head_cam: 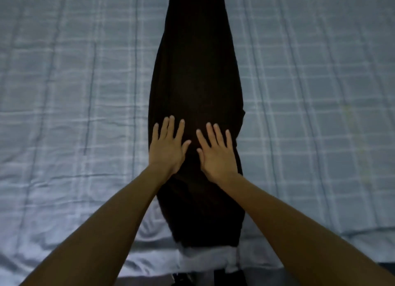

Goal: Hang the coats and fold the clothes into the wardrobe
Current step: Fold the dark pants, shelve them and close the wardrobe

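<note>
Both hands lie flat with fingers spread, gripping nothing: left hand and right hand press the dark soft garment; it lies long and narrow on the pale checked bedsheet, its long axis pointing away from the person.

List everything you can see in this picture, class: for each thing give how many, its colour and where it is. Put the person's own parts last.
black garment: one, black, laid lengthwise down the middle of the bed, its far end running out of the top of the picture.
bedcover: one, pale blue-grey with lighter checked lines, under the garment and filling most of the view.
white cloth: one patch, white, at the garment's near end; what it is cannot be told.
left hand: one, flat with fingers spread, on the garment near its left edge.
right hand: one, flat with fingers spread, on the garment near its right edge.
</note>
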`<state>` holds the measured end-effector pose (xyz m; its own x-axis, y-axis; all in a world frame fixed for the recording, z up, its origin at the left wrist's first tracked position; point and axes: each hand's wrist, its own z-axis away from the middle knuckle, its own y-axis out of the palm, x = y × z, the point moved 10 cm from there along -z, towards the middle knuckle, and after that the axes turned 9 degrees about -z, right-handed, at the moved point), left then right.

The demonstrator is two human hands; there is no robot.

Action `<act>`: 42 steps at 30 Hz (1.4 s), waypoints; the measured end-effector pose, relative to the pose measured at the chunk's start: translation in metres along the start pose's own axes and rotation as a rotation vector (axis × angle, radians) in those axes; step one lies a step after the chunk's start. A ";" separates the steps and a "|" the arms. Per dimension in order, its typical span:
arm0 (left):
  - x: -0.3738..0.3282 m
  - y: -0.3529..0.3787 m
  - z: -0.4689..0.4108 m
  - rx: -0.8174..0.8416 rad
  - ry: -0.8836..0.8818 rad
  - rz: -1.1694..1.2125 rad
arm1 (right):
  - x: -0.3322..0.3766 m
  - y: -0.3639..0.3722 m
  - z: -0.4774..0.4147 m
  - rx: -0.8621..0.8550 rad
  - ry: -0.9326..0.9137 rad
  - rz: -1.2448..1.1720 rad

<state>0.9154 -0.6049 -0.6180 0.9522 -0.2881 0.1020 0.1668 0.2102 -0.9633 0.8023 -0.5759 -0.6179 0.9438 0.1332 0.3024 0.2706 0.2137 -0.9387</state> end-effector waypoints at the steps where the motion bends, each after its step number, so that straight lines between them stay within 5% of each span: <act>1: -0.003 -0.005 0.012 -0.002 0.004 0.027 | 0.003 0.001 0.003 0.014 0.020 -0.005; 6: -0.052 -0.023 0.130 -0.143 0.340 0.230 | 0.019 -0.025 0.068 -0.112 0.046 -0.242; 11: -0.070 0.015 0.191 -0.137 0.523 0.071 | 0.020 -0.023 0.131 -0.155 0.076 -0.374; 20: -0.075 0.025 0.187 -0.120 0.447 -0.028 | 0.045 0.005 0.197 -0.096 -0.156 -0.081; 28: -0.085 0.014 0.187 -0.075 0.295 -0.095 | 0.037 0.013 0.200 0.027 -0.085 0.148; 35: -0.066 -0.008 0.216 -0.139 0.357 -0.183 | 0.065 -0.006 0.200 -0.027 -0.117 0.103; 42: -0.049 -0.027 0.237 -0.101 0.490 -0.118 | 0.092 -0.024 0.198 0.175 -0.143 0.101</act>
<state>0.9251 -0.3754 -0.5384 0.6925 -0.7136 0.1061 0.2173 0.0660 -0.9739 0.8452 -0.3767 -0.5349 0.9246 0.2954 0.2406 0.1277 0.3547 -0.9262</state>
